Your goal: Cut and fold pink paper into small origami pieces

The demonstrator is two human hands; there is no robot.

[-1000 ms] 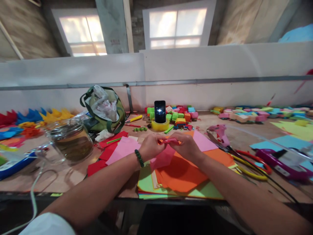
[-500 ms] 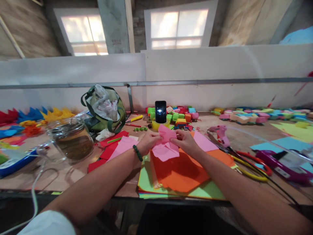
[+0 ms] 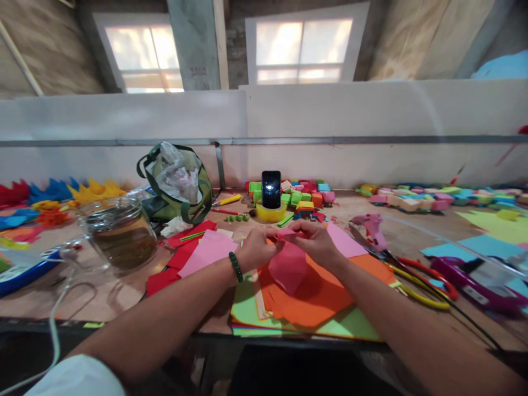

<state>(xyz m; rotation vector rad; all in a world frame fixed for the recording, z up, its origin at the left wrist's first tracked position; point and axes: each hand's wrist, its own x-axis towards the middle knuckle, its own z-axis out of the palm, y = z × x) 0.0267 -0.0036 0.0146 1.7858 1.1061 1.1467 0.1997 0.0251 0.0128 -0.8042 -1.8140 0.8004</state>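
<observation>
A pink sheet of paper [image 3: 289, 267] hangs between my two hands, its upper edge pinched and its lower part sloping down over orange paper. My left hand [image 3: 258, 247], with a dark green bead bracelet at the wrist, closes its fingers on the paper's top left. From the other side my right hand [image 3: 315, 242] grips the top right, fingertips close to the left ones. Below lie orange sheets [image 3: 325, 302] on a stack of light green paper [image 3: 251, 313]. Fingers partly hide the paper's upper edge.
A phone [image 3: 271, 190] stands on a yellow tape roll [image 3: 270, 213] before colourful folded paper pieces [image 3: 303, 195]. Left are a glass jar [image 3: 124, 236] and a green bag [image 3: 181, 187]. Scissors [image 3: 429, 286], a pink glue gun [image 3: 373, 228] and a purple tool [image 3: 478, 283] lie right.
The pink paper has turned from facing me, spread and creased, to hanging downward from its pinched top edge. Both hands have come closer together and slightly lower.
</observation>
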